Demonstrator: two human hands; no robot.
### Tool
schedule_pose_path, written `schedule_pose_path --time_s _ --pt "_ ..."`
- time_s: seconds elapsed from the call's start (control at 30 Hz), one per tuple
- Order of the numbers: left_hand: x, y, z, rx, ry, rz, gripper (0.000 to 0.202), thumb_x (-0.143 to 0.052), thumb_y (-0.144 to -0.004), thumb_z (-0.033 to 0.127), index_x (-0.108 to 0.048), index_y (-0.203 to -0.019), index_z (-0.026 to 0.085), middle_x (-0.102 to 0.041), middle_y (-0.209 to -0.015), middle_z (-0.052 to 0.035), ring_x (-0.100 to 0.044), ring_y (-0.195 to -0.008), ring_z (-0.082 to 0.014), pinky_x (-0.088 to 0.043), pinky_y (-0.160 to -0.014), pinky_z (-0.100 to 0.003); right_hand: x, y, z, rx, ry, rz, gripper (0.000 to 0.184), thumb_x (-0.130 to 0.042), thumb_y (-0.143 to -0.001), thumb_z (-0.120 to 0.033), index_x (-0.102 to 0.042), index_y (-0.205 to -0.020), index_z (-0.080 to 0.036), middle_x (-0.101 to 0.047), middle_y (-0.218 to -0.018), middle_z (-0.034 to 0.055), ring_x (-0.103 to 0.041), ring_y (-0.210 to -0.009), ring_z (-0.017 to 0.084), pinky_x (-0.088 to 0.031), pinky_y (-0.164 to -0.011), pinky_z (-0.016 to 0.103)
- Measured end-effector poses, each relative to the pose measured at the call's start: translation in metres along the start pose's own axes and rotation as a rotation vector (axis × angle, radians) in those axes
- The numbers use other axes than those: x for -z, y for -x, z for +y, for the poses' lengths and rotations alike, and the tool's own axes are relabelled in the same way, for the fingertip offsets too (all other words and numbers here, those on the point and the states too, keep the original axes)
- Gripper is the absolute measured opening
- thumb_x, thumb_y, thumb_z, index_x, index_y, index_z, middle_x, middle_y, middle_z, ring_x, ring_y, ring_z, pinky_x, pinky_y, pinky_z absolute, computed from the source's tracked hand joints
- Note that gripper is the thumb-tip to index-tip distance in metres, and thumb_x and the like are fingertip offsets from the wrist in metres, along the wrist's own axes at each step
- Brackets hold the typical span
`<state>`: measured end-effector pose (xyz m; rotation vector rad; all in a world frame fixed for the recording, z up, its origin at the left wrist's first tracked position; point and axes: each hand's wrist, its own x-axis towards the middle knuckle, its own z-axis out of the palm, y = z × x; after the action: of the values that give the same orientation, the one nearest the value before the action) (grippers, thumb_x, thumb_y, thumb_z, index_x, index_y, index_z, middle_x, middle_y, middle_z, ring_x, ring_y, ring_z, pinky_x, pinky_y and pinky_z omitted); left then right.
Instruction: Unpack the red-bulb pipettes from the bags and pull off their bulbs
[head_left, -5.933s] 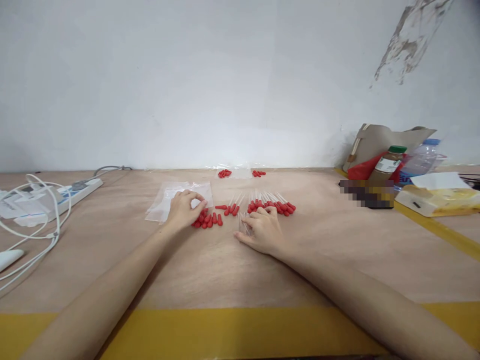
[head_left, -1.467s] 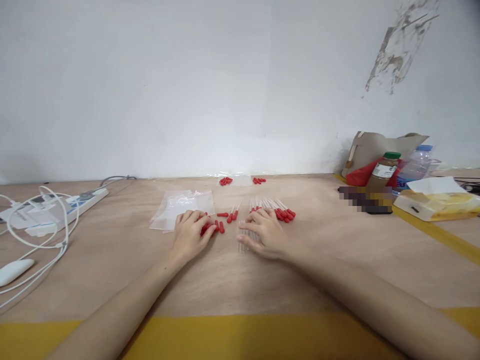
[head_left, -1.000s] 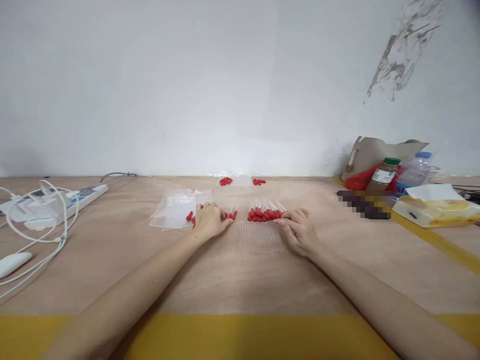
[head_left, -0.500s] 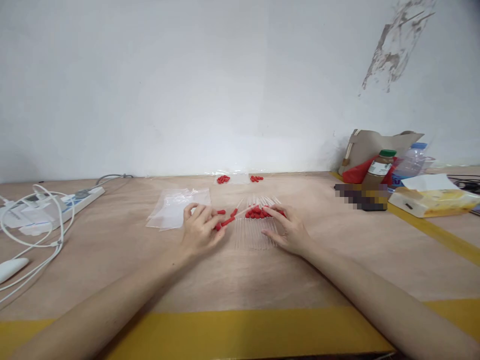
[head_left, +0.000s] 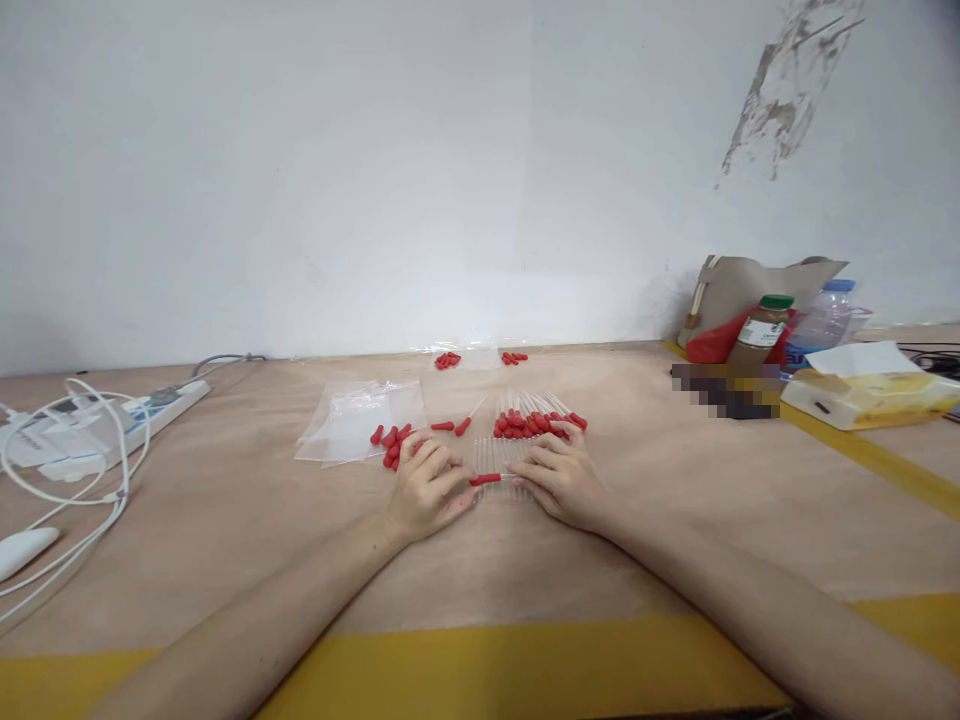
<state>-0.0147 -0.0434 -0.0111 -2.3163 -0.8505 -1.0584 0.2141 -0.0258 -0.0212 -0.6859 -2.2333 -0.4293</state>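
The left hand [head_left: 431, 488] grips a red bulb [head_left: 487, 479] just over the row of tubes [head_left: 487, 453], and the fingers of the right hand [head_left: 566, 478] pinch a tube [head_left: 505, 477] meeting the bulb's neck; how far it goes in is hard to tell. The right hand also hides the row's right end. Massed just beyond the row are droppers [head_left: 517, 422]; a single dropper [head_left: 463, 426] and a stray bulb [head_left: 442, 426] lie beyond its left end. Left of the row, the left hand partly covers loose bulbs [head_left: 390, 437], with bags [head_left: 352, 415] farther out. Far left of the row are a power strip [head_left: 174, 408] and cables [head_left: 122, 455]; far right, bottles [head_left: 761, 333] and a tissue pack [head_left: 862, 387].
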Motion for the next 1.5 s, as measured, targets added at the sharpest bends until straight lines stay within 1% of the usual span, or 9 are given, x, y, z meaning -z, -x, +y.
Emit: schedule_pose_path --time_s 0.1,0.2,0.37,0.6,0.93,1.1,1.23,1.4,1.5 --pt "0.0 -0.002 0.004 0.066 0.044 -0.074 0.021 -0.062 -0.074 0.037 -0.064 -0.089 0.023 -0.062 -0.084 -0.004 -0.052 -0.084 -0.0187 -0.032 -0.088 -0.041 -0.002 0.001 -0.001 0.007 0.006 -0.008 0.019 -0.047 -0.085 -0.028 -0.065 -0.084 -0.022 -0.059 -0.065 -0.0003 -0.047 -0.073 0.013 -0.024 -0.09 0.04" --pt "-0.001 -0.004 0.007 0.048 0.094 -0.16 0.03 -0.059 -0.076 0.04 -0.062 -0.1 0.023 -0.063 -0.098 -0.0051 -0.051 -0.096 -0.0209 -0.027 -0.094 -0.043 -0.003 0.002 -0.003 0.02 0.011 0.002 0.018 -0.048 -0.085 -0.027 -0.065 -0.086 -0.023 -0.058 -0.066 -0.0004 -0.046 -0.072 0.013 -0.024 -0.09 0.039" --pt "-0.003 -0.007 0.008 0.036 0.126 -0.205 0.014 -0.053 -0.083 0.031 -0.065 -0.086 0.024 -0.065 -0.088 -0.0007 -0.051 -0.094 -0.018 -0.025 -0.096 -0.042 -0.001 0.001 -0.006 0.051 0.009 0.026 0.017 -0.049 -0.084 -0.027 -0.065 -0.083 -0.023 -0.057 -0.061 -0.0017 -0.045 -0.07 0.013 -0.024 -0.089 0.038" --pt "0.002 -0.01 0.01 0.035 0.113 -0.346 0.023 -0.045 -0.086 0.028 -0.059 -0.07 0.02 -0.059 -0.072 -0.0011 -0.05 -0.082 -0.0169 -0.026 -0.093 -0.042 0.003 0.001 -0.005 0.078 -0.015 -0.008 0.018 -0.046 -0.085 -0.023 -0.063 -0.079 -0.023 -0.056 -0.057 -0.0034 -0.044 -0.066 0.011 -0.024 -0.088 0.036" --pt "0.007 -0.008 0.005 -0.016 0.136 -0.373 0.023 -0.043 -0.085 0.024 -0.059 -0.069 0.02 -0.056 -0.068 -0.0018 -0.048 -0.078 -0.0172 -0.03 -0.09 -0.042 0.008 0.01 0.003 0.127 -0.004 -0.021 0.018 -0.045 -0.085 -0.02 -0.061 -0.079 -0.022 -0.055 -0.057 -0.0036 -0.047 -0.068 0.011 -0.026 -0.088 0.036" --pt "0.013 0.009 -0.013 0.149 0.164 -0.261 0.02 -0.044 -0.086 0.024 -0.061 -0.077 0.02 -0.059 -0.073 -0.0033 -0.051 -0.076 -0.017 -0.037 -0.081 -0.039 0.017 0.019 0.027 -0.07 0.007 0.069 0.018 -0.047 -0.085 -0.022 -0.065 -0.079 -0.023 -0.061 -0.061 -0.0015 -0.051 -0.068 0.013 -0.028 -0.084 0.036" --pt "0.008 0.007 -0.016 0.241 0.307 -0.12 0.02 -0.043 -0.087 0.024 -0.061 -0.095 0.021 -0.057 -0.087 -0.0054 -0.053 -0.083 -0.0156 -0.044 -0.074 -0.03 0.011 0.015 0.025 -0.153 -0.026 0.103 0.016 -0.052 -0.084 -0.028 -0.067 -0.087 -0.025 -0.061 -0.061 -0.0015 -0.051 -0.063 0.011 -0.03 -0.079 0.033" --pt "0.022 -0.005 -0.045 0.681 0.19 -0.012 0.03 -0.042 -0.084 0.028 -0.061 -0.104 0.017 -0.049 -0.095 -0.0076 -0.055 -0.078 -0.0156 -0.047 -0.066 -0.029 0.005 0.012 0.02 -0.255 -0.09 0.029 0.028 -0.042 -0.087 -0.02 -0.059 -0.109 -0.019 -0.065 -0.083 0.006 -0.056 -0.075 0.015 -0.036 -0.075 0.031" --pt "0.037 -0.002 -0.074 0.948 0.257 -0.002 0.035 -0.046 -0.078 0.032 -0.058 -0.108 0.017 -0.052 -0.084 -0.0043 -0.056 -0.069 -0.015 -0.046 -0.06 -0.027 0.005 0.0 0.022 -0.323 -0.165 0.012 0.025 -0.043 -0.085 -0.02 -0.062 -0.102 -0.02 -0.066 -0.087 0.006 -0.058 -0.077 0.015 -0.038 -0.073 0.03"
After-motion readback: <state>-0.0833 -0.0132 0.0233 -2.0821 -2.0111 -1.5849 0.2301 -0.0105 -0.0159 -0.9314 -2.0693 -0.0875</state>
